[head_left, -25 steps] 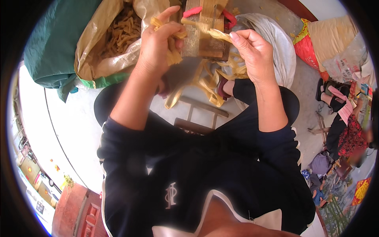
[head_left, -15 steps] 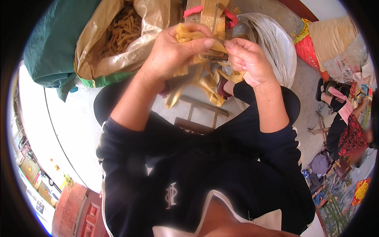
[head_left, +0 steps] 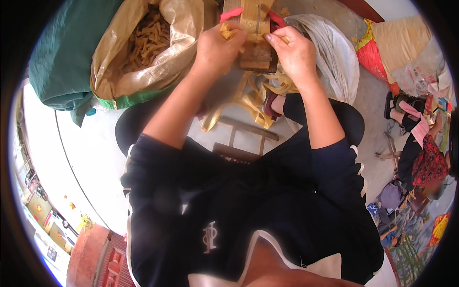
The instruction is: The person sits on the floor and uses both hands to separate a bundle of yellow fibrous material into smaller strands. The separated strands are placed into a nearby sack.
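Observation:
My left hand (head_left: pixel 215 51) is closed around a crumpled yellow strip (head_left: pixel 228 32) of pliable, leathery-looking material I cannot name. Opposite it, my right hand (head_left: pixel 297 53) pinches a piece of the same material between thumb and fingers. Between the hands stands a wooden block (head_left: pixel 256 61) with a thin upright metal piece (head_left: pixel 258 18) on it; both hands are level with its upper part. Red cloth (head_left: pixel 232 14) is wrapped at the block's sides. Long yellow strips (head_left: pixel 253 104) dangle or lie below the block, between my feet.
At the left, an open tan sack (head_left: pixel 184 48) holds many brownish-yellow pieces (head_left: pixel 152 40), beside a dark green bag (head_left: pixel 71 52). A whitish sack (head_left: pixel 337 62) stands right of the block. A low wooden stool frame (head_left: pixel 246 125) lies between my legs. Another person (head_left: pixel 425 162) sits far right.
Both hands have moved farther away and spread apart, toward the two sides of the wooden block. The yellow material bunched in the left hand shows less now.

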Demonstrator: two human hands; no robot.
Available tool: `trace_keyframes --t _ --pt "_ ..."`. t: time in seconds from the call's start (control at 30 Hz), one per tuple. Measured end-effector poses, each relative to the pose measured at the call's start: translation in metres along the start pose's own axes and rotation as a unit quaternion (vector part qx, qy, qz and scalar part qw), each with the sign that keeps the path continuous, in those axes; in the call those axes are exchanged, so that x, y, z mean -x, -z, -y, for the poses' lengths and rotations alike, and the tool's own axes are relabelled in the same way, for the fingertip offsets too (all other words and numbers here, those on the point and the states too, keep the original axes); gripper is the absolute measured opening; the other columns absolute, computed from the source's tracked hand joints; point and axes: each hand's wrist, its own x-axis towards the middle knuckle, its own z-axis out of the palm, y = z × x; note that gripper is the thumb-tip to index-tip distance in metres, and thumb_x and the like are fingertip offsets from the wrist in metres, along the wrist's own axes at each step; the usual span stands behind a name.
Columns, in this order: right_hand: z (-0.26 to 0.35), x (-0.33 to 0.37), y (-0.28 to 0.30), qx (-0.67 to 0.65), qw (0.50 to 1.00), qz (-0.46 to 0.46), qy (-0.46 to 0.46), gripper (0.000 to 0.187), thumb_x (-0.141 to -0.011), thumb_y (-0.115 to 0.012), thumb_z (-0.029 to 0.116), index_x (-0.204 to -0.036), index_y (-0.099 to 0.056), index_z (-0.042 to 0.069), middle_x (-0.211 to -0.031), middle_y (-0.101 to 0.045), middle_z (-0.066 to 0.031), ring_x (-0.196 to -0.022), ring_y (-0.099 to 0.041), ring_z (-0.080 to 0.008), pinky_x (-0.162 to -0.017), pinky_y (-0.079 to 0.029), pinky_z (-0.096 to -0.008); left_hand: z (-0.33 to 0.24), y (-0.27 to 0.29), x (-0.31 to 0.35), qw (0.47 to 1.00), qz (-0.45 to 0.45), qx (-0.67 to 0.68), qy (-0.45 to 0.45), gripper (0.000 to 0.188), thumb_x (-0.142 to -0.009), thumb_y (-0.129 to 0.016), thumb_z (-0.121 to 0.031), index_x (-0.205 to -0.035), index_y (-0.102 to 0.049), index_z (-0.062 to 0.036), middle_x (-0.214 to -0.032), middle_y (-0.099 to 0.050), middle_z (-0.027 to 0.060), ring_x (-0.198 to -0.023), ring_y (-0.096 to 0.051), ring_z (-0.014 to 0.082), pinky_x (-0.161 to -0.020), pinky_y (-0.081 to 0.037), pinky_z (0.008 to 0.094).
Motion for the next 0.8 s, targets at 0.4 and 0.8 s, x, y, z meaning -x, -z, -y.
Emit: trace_keyframes --t 0.4,0.8 --pt "0.033 0.021 0.010 -0.114 0.944 0.009 0.310 0.017 -0.072 -0.077 0.016 -0.079 -0.063 0.009 -0.066 -0.062 -0.0035 -0.058 -0.062 -0.0206 -0.051 -0.048 -0.0293 -0.040 0.008 0.051 0.969 0.094 0.198 0.116 0.019 -0.090 -0.054 -0.011 -0.098 -0.064 0.0034 -0.081 -0.064 0.0099 -0.072 -0.062 0.0152 -0.061 -0.050 0.0268" --pt "0.033 0.016 0.042 -0.235 0.965 0.075 0.090 0.018 -0.090 -0.065 0.019 -0.087 -0.067 0.001 -0.062 -0.058 0.0007 -0.056 -0.049 -0.0042 -0.050 -0.041 -0.0214 -0.069 0.025 0.066 0.876 0.439 0.191 0.057 0.038 -0.084 -0.071 -0.028 -0.110 -0.065 -0.0011 -0.081 -0.068 0.0044 -0.071 -0.061 0.0090 -0.058 -0.049 0.0233"
